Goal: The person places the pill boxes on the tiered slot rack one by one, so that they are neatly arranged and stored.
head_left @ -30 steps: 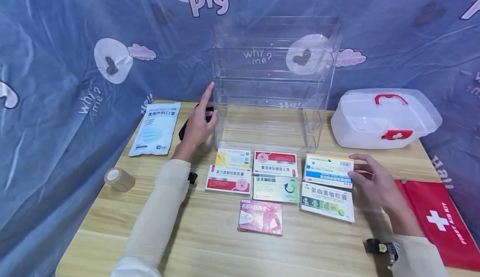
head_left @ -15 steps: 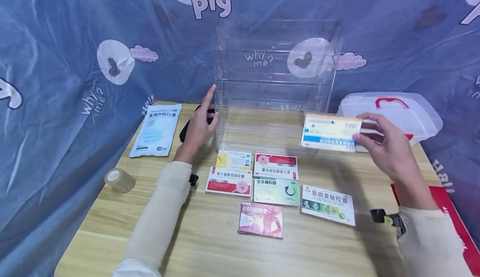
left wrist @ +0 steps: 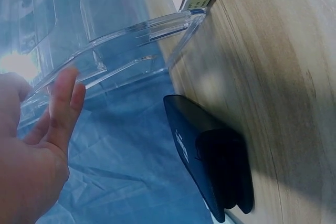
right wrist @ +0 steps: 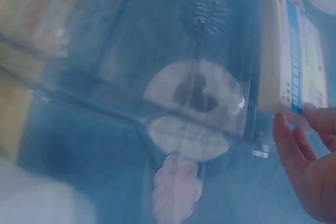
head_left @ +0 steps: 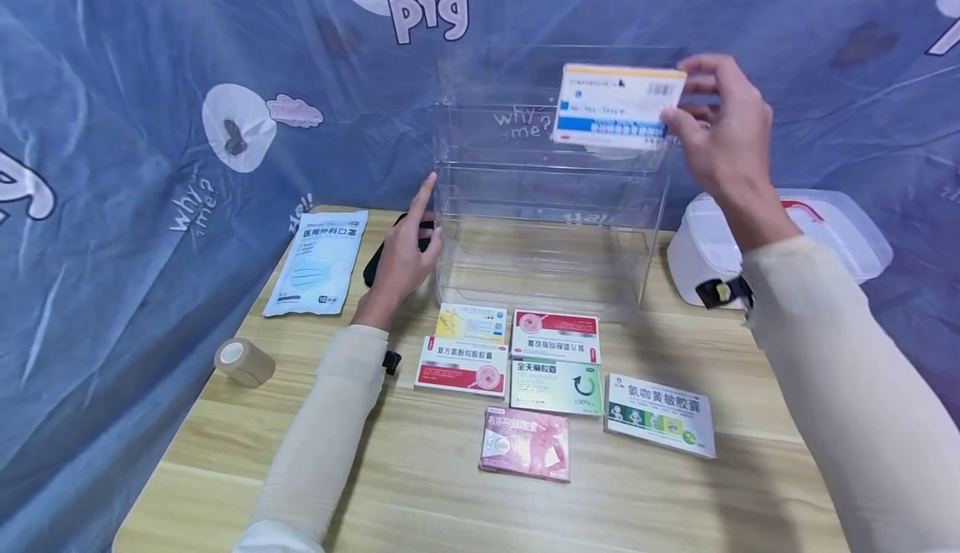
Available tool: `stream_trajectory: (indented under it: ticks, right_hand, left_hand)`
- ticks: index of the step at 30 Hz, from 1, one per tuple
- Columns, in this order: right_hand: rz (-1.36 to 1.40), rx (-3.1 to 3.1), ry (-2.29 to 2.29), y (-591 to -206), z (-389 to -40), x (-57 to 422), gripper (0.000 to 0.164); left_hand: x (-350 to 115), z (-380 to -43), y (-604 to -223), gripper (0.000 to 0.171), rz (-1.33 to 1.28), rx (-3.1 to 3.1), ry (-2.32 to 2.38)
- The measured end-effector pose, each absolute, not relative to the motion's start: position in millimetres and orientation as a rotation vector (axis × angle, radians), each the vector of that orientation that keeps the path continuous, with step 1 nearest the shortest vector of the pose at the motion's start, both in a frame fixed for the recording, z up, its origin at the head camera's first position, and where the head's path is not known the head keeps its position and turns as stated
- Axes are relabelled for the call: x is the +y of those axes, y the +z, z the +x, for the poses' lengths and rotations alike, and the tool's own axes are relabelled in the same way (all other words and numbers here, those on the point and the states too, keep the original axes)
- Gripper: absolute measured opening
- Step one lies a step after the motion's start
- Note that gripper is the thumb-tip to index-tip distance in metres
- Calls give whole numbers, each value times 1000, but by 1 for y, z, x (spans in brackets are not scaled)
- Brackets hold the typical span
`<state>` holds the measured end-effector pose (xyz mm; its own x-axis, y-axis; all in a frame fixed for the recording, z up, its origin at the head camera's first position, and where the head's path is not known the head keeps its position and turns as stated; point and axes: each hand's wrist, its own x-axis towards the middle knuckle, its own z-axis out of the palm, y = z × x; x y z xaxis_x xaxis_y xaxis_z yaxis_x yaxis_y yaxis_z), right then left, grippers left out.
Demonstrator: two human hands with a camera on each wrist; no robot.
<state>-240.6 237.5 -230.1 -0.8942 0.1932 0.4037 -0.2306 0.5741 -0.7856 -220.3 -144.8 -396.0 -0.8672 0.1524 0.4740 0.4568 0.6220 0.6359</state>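
- The right hand is clamped on a blue-and-white medicine box, pinching it at its right end: the thumb presses the near face and the other fingers sit behind.
- Most of the box sticks out to the left of the grip, its broad face toward the head camera, an orange stripe along the upper edge and a blue band lower down.
- The box is up off the table and, from the head view, overlaps the upper tiers of a clear rack — whether the two touch, I cannot tell.
- The left hand is at the rack's left side, index finger stretched along the edge and thumb apart from it; it grips no box.
- Near the left hand, a black case lies on the table beside the rack.
- In front of the rack, a yellow-and-white box lies just behind a red-and-white box; to their right, a second red-and-white box lies behind a green box.
- A pink box lies nearest the person, and a white-and-green box lies to the right.
- Farther out, a mask packet and a tan roll are on the left; a white container stands right of the rack — partly hidden by the right forearm.
- A blue printed cloth hangs behind everything.
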Motion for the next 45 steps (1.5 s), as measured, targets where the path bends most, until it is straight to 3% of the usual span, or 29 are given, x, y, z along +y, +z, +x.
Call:
stream_trajectory:
  ticks: [12, 32, 45]
  right_hand:
    - [17, -2311, 1076, -194, -295, 195, 43]
    - [24, -2413, 894, -220, -311, 163, 46]
    - [121, -2493, 914, -217, -321, 121, 46]
  left_hand:
    - [-137, -219, -398, 80, -515, -2466, -1170]
    - [-143, -216, -400, 81, -493, -2452, -1184]
    - [-144, -217, -400, 80, -506, -2421, -1196]
